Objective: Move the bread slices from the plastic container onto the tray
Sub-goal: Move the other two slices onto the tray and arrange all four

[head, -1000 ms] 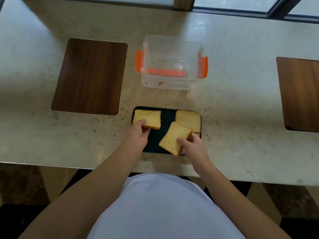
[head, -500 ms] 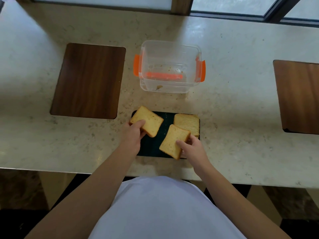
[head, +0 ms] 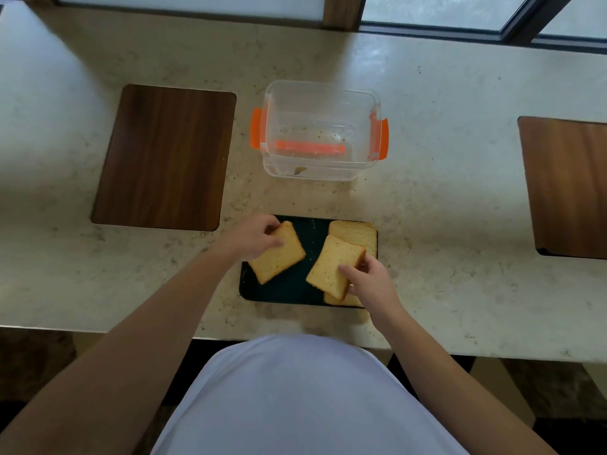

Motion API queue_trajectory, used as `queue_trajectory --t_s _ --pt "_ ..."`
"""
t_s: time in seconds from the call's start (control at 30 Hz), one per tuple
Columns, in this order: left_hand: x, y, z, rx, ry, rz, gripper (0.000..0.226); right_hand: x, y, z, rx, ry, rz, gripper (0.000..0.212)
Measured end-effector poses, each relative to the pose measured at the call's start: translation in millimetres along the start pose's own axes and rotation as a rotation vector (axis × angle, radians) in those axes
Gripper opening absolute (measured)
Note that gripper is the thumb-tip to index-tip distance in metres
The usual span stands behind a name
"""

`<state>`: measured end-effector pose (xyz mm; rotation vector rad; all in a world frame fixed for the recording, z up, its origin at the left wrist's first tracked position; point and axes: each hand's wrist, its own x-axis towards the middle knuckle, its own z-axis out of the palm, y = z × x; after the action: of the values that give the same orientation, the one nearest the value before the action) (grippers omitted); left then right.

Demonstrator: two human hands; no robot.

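— Holding two bread slices at once, then? Where are they?

— Both over the tray (head: 279,290). The left slice (head: 277,254) sits at its nine o'clock side, tilted, with the left hand (head: 251,239) pinching its far corner. The right slice (head: 333,267) is at about four o'clock, propped at an angle, the right hand (head: 368,284) gripping its near edge, thumb on top.

— Any others?

— A third slice (head: 356,233) lies flat at the tray's two o'clock corner, and a fourth slice (head: 341,299) peeks out beneath the right hand; I cannot tell how much of it there is.

— And the plastic container (head: 320,133)?

— At twelve o'clock from the tray, well apart, with only crumbs inside as far as I can see.

— So which step is this?

— Placing, I judge: the transfer looks nearly done. Next, each hand needs to lower its slice flat on bare tray and let go, without stacking on the neighbours.

— Arm pose?

— Both forearms reach forward from the body, converging on the tray, wrists bent slightly inward. Two wooden boards (head: 164,157) flank the countertop (head: 443,208) at ten and three o'clock.
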<state>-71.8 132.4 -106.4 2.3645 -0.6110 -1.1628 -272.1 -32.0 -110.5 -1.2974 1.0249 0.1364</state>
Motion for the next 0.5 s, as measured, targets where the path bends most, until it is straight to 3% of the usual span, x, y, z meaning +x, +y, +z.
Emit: queue_trajectory --t_s 0.13,0.27,0.4,0.5 --pt "21 14 -8 0.286 -0.183 0.05 0.037 1 1 -4 -0.004 0.006 0.009 0.019" --pt "40 25 -10 0.386 -0.246 0.093 0.038 3 2 -9 -0.003 0.023 0.017 0.019" --pt "43 22 -11 0.321 -0.072 0.136 0.04 5 4 -14 -0.003 0.037 0.034 0.017" --pt "25 7 -3 0.301 0.202 0.224 0.031 8 2 -14 -0.002 0.031 0.043 0.016"
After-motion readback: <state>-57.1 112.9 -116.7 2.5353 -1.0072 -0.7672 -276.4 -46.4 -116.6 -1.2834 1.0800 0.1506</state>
